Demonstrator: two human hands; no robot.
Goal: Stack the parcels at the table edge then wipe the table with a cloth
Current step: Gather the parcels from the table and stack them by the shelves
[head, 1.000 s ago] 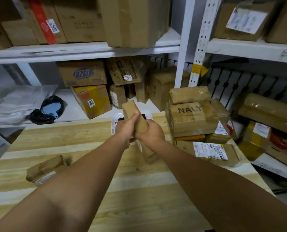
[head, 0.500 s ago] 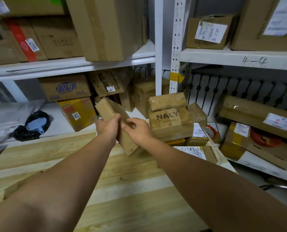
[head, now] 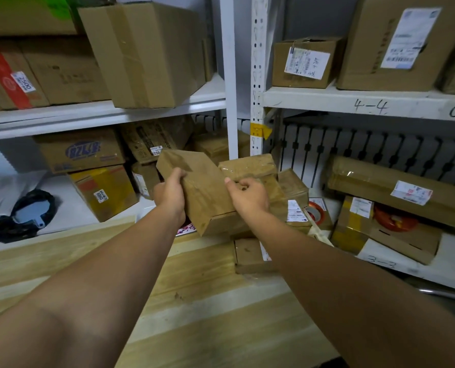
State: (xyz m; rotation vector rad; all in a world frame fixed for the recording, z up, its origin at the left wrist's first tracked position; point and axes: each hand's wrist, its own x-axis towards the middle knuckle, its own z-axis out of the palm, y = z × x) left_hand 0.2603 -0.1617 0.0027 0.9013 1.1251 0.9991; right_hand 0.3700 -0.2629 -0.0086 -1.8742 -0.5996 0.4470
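Currently held: brown taped parcel, tilted on a corner, raised off the wooden table just left of the parcel stack at the far right table edge.

Grip, left hand: fingers curled round the upper left edge, thumb on the near face. Grip, right hand: thumb against the right edge; fingers beyond it hidden, so cannot tell whether curled on this parcel or resting on the stack behind.

Handling, judged: light, going by the easy two-handed lift; stiff card walls, corners holding shape; clear tape over the wrap probably slick under the fingers. Fragility unknown.

Best hold, judged: opposite long edges, palms flat to the sides, as now; avoid the taped faces.

Below the grip: lower corner close to another box, contact not discernible. No cloth seen.
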